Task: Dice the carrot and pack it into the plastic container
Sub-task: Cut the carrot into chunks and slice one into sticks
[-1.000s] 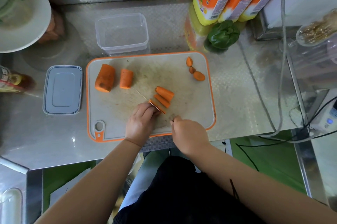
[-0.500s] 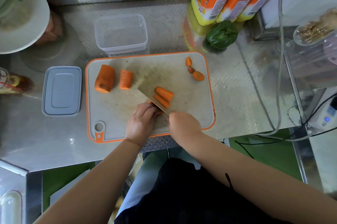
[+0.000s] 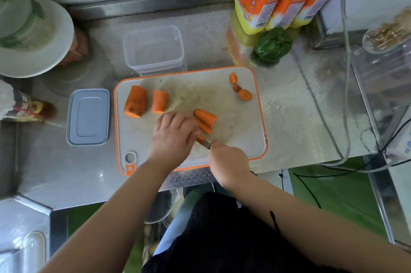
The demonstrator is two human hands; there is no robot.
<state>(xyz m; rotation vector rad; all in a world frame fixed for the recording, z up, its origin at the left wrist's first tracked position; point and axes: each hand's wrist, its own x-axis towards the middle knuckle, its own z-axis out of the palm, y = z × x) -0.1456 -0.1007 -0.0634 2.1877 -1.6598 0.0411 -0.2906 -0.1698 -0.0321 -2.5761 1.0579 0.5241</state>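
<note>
We see two bare arms with no sleeves, and black clothes at the bottom middle of the frame, over something pale blue.

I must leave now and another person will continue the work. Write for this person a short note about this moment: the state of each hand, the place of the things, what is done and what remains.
Left hand: fingers pressing on the carrot sticks in the middle of the white, orange-rimmed cutting board.
Right hand: grips the knife handle; the blade is mostly hidden under the left hand.
Two thick uncut carrot chunks lie at the board's left; small end trimmings at its far right corner.
The clear plastic container stands behind the board, with no carrot in it; its grey lid lies left of the board.
Done: one piece split into sticks.
Left: dicing, packing.
</note>
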